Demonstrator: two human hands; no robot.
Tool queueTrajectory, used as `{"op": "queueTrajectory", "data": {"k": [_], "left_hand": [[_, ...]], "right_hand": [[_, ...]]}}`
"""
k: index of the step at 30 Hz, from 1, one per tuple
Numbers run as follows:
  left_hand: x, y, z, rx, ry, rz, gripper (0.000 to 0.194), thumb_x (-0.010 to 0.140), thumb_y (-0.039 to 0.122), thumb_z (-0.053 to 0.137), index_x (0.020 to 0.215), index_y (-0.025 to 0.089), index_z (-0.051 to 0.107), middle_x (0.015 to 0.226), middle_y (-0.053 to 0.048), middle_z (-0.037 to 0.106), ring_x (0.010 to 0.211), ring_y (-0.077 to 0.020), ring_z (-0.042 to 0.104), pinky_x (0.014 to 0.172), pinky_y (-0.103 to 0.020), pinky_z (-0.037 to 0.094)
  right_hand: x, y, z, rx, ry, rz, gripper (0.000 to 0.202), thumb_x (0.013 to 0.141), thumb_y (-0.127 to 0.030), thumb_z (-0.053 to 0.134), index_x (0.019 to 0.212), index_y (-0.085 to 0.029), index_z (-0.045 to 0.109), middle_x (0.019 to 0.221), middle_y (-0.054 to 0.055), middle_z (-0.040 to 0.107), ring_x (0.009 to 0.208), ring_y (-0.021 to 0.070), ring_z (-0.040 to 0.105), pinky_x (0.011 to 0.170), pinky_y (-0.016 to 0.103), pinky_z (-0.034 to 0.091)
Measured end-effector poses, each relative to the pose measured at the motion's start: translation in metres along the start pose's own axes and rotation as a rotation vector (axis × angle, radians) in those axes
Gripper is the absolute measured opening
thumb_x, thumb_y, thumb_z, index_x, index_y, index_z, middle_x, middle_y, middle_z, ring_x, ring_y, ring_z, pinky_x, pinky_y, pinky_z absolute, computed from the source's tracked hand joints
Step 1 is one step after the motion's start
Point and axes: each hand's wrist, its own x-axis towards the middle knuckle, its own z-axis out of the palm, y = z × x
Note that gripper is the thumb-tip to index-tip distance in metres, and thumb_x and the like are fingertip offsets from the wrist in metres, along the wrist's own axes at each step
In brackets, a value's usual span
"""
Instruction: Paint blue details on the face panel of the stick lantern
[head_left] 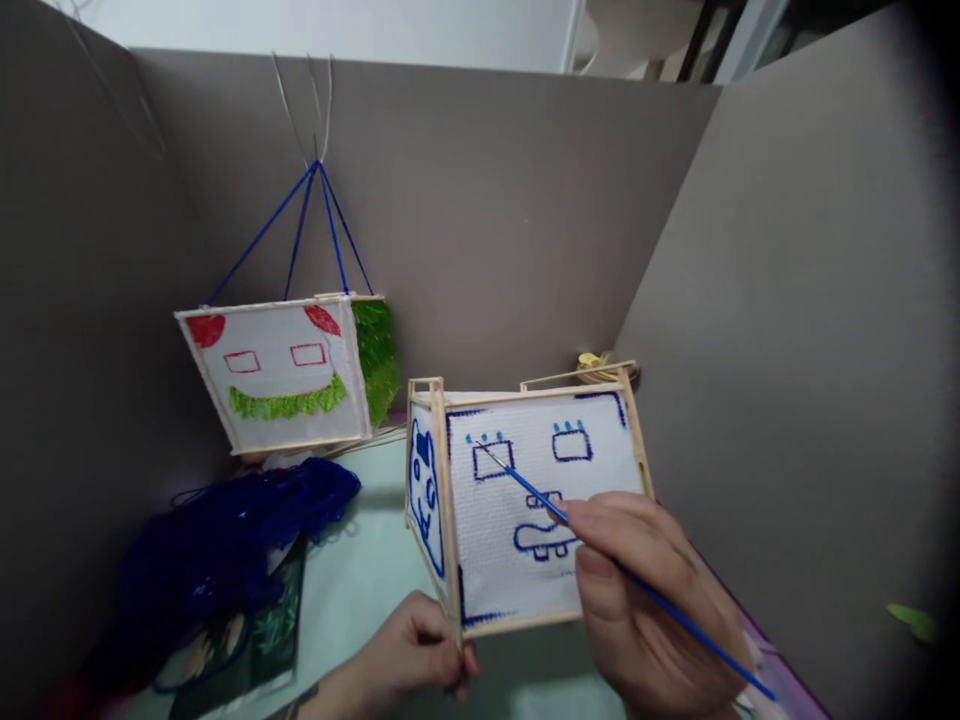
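Observation:
My right hand (652,600) pinches a thin blue paintbrush (540,495), its tip at the upper left of a drawn rectangle on a box-shaped lantern (491,560). The lantern has a light wooden stick frame and white textured sides. On its front are dark blue outlines of two rectangular eyes, a nose and a toothed mouth, with light blue dabs above both eyes. The left side carries a blue animal-like face. My left hand (420,645) grips the lantern's lower left corner, with its fingers partly hidden behind the frame.
A second lantern (285,430) with red and green painting hangs from blue cords (259,235) at the left. Below it lies dark blue shiny material (225,540) on the pale green surface (345,590). Grey panels (480,220) enclose the back and sides. A yellow bundle (600,368) sits behind.

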Motion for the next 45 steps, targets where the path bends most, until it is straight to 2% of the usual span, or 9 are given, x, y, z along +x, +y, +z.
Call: {"op": "queueTrajectory", "data": {"k": [10,18,29,35,40,45], "left_hand": [[-0.0024,0.0063,0.0035,0.004,-0.035,0.002,0.045,0.066,0.055,0.072,0.075,0.012,0.078,0.05,-0.005,0.06,0.044,-0.0088,0.048,0.047,-0.021,0.033],[-0.0035,0.0038,0.0005,-0.038,-0.03,-0.039,0.043,0.066,0.053,0.074,0.077,0.012,0.077,0.052,-0.006,0.062,0.045,-0.0093,0.049,0.047,-0.021,0.033],[-0.0028,0.0072,0.0052,-0.029,-0.004,-0.034,0.046,0.062,0.057,0.075,0.072,0.011,0.077,0.05,-0.005,0.059,0.044,-0.009,0.048,0.047,-0.022,0.033],[-0.0031,0.0074,0.0037,-0.014,-0.022,-0.027,0.045,0.065,0.056,0.073,0.073,0.011,0.077,0.05,-0.005,0.059,0.044,-0.009,0.048,0.048,-0.022,0.033],[-0.003,0.0081,0.0041,-0.018,-0.026,-0.022,0.045,0.066,0.056,0.073,0.074,0.011,0.077,0.05,-0.005,0.059,0.045,-0.0092,0.048,0.048,-0.022,0.033],[-0.0027,0.0086,0.0057,-0.03,-0.018,-0.022,0.045,0.064,0.056,0.073,0.072,0.011,0.077,0.05,-0.005,0.06,0.044,-0.0092,0.048,0.048,-0.022,0.033]], "right_hand": [[-0.0018,0.0013,0.0015,-0.003,-0.025,0.004,0.038,0.072,0.002,0.059,0.107,-0.013,0.064,0.093,0.007,0.07,0.079,0.0186,0.063,0.067,0.036,0.051],[-0.0009,0.001,0.0052,0.002,-0.013,0.03,0.041,0.072,0.003,0.058,0.108,-0.016,0.064,0.095,0.005,0.07,0.078,0.0177,0.063,0.066,0.035,0.05],[-0.0005,0.0015,0.0037,-0.035,-0.079,0.03,0.041,0.075,0.0,0.056,0.111,-0.02,0.062,0.094,0.004,0.069,0.076,0.0166,0.062,0.065,0.034,0.05],[-0.0008,0.0019,0.0046,-0.012,-0.038,0.043,0.04,0.073,0.0,0.058,0.109,-0.018,0.063,0.095,0.005,0.069,0.078,0.0178,0.062,0.065,0.035,0.05],[-0.0006,0.0019,0.0045,-0.046,-0.097,0.042,0.037,0.076,-0.002,0.056,0.108,-0.02,0.062,0.092,0.004,0.069,0.076,0.0165,0.061,0.065,0.034,0.05],[-0.0003,0.0019,0.0042,-0.035,-0.051,0.034,0.038,0.075,-0.001,0.056,0.107,-0.019,0.063,0.093,0.004,0.069,0.076,0.0175,0.062,0.065,0.035,0.05]]}}
